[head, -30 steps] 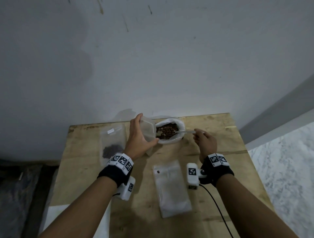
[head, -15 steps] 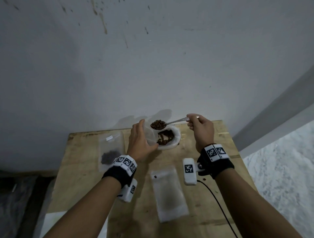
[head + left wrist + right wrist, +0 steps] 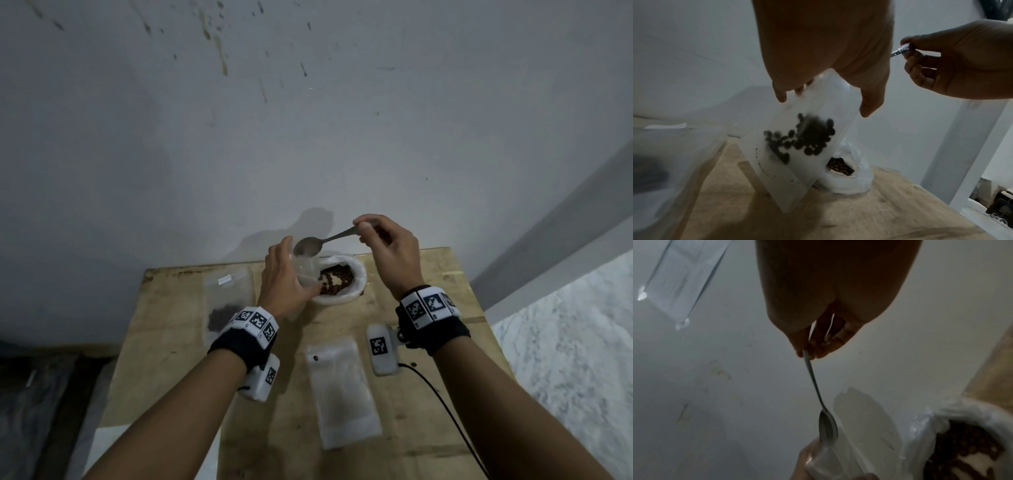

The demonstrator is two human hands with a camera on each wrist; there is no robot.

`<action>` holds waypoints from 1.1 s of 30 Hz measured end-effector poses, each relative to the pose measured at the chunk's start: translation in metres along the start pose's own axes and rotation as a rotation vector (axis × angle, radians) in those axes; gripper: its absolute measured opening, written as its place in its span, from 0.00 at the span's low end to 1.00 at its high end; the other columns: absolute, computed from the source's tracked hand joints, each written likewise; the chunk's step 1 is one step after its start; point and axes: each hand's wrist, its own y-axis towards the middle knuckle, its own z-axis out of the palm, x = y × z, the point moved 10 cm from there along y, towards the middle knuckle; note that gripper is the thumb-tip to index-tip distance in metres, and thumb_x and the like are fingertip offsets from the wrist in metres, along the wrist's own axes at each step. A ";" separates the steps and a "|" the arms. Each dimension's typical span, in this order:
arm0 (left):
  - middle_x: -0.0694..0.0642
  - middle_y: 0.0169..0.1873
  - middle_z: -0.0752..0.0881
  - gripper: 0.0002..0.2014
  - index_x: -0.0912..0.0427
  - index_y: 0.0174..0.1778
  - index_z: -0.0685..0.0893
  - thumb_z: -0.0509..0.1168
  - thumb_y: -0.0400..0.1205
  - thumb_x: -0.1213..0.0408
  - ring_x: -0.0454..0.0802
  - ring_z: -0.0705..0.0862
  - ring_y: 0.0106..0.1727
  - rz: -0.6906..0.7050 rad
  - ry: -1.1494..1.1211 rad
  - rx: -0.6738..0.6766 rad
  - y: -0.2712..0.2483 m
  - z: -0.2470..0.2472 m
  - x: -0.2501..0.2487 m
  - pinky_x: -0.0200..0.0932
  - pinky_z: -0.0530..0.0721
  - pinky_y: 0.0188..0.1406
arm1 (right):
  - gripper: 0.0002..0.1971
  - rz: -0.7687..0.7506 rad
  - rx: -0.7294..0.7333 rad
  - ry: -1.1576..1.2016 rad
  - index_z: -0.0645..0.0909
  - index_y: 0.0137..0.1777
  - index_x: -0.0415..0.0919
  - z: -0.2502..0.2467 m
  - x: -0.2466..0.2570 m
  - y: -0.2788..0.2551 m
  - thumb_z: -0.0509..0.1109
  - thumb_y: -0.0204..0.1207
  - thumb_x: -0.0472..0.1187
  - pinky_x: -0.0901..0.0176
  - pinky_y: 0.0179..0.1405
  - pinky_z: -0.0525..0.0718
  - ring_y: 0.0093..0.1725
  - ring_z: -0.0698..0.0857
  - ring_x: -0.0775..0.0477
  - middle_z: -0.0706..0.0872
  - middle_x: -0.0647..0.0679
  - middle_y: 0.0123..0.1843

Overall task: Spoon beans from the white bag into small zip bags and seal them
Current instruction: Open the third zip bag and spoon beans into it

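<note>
My left hand [image 3: 284, 277] grips a small clear zip bag [image 3: 306, 272] by its open mouth, upright beside the white bag. In the left wrist view the zip bag [image 3: 797, 146] hangs from my fingers with dark beans [image 3: 803, 139] tumbling inside. My right hand [image 3: 383, 246] pinches the handle of a metal spoon [image 3: 308, 246], whose tilted, empty bowl sits at the bag's mouth. The right wrist view shows the spoon [image 3: 826, 426] pointing down into the zip bag. The white bag [image 3: 342, 284] of brown beans stands open at the table's far edge.
A flat zip bag with beans [image 3: 227, 305] lies at the far left of the wooden table [image 3: 428, 428]. An empty zip bag [image 3: 342, 387] lies in the middle near me. The wall rises right behind the table. A black cable [image 3: 445, 401] trails from my right wrist.
My right hand lifted a spoonful of beans out of the white bag, carried it left to the zip bag and tipped it; the spoon is now empty and beans are falling inside.
</note>
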 end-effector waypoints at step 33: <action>0.49 0.80 0.59 0.52 0.50 0.84 0.54 0.82 0.71 0.62 0.40 0.61 0.78 -0.076 -0.291 0.010 -0.010 -0.001 0.034 0.40 0.65 0.77 | 0.07 0.796 -0.138 0.006 0.92 0.35 0.55 -0.001 -0.207 -0.066 0.74 0.65 0.55 0.34 0.58 0.87 0.46 0.91 0.40 0.93 0.47 0.36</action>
